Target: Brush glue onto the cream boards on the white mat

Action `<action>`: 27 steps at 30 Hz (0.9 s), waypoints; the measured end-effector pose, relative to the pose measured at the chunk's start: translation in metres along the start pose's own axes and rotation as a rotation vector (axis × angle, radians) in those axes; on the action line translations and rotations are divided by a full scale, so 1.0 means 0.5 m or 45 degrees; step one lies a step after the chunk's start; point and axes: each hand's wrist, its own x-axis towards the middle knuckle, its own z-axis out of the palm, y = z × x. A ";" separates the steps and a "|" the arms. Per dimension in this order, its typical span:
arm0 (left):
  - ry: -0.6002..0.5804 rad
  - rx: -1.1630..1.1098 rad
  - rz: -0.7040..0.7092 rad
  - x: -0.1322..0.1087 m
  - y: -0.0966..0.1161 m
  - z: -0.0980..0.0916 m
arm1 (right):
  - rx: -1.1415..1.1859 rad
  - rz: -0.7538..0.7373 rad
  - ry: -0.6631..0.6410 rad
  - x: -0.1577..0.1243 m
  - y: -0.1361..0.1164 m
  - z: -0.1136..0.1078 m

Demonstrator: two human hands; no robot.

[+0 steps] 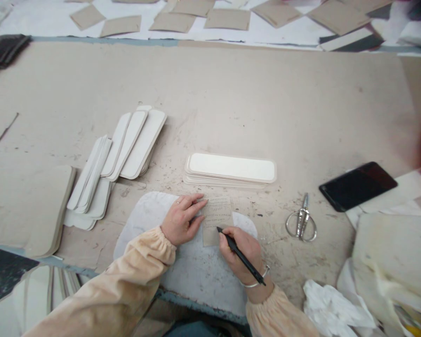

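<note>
Worktable (301,103) filled most of the frame, with a rounded, marbled board (192,271) at the lower centre and a stack of white-topped strips (231,167) above it. Near the middle, my left hand (183,219) lay palm down on the board, fingers loosely spread and clasping nothing, their tips at the left edge of the card. My right hand (241,250), at lower centre right, was closed around the pen. Between them lay the small card (210,236), covered in written rows; the black pen (245,262) slanted up-left, its tip at the card's lower half.
</note>
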 end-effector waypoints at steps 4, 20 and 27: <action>0.000 -0.004 -0.003 0.000 0.001 0.000 | -0.018 0.031 0.025 -0.001 0.000 0.002; -0.009 -0.020 -0.030 0.002 0.004 -0.004 | 0.020 0.036 -0.001 0.000 -0.003 -0.002; -0.022 -0.020 -0.038 0.003 0.003 -0.005 | 0.003 0.055 0.036 -0.007 0.002 0.001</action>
